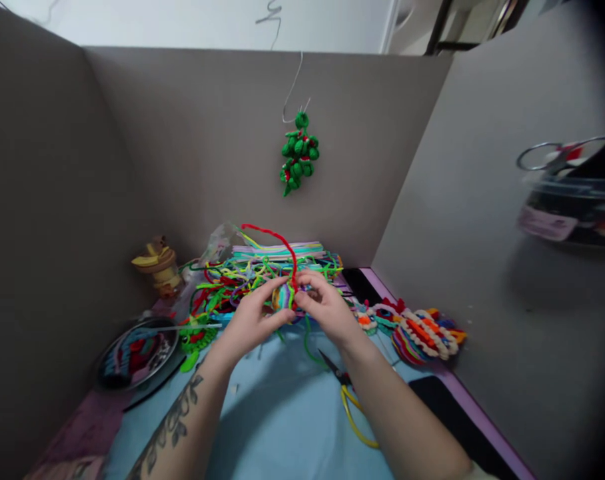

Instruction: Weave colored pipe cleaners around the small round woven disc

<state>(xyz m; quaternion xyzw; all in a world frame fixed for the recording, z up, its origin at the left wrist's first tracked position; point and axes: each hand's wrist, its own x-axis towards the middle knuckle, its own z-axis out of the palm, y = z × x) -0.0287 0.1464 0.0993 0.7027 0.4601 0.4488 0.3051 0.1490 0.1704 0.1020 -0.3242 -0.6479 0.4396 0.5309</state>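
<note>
One striped piece (284, 297) held between left hand (253, 321), right hand (328, 309)

Green ornament (301, 150), tan pot (166, 276)

The red strand (272, 233) looks fuzzy, the blue cloth (282, 410) matt, the grey partition (192, 140) smooth.

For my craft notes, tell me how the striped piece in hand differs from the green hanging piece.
The striped piece is multicoloured; the green piece is mostly green with red bits. The left hand holds the striped piece; the green piece hangs higher up, unheld. Both show some green.
</note>
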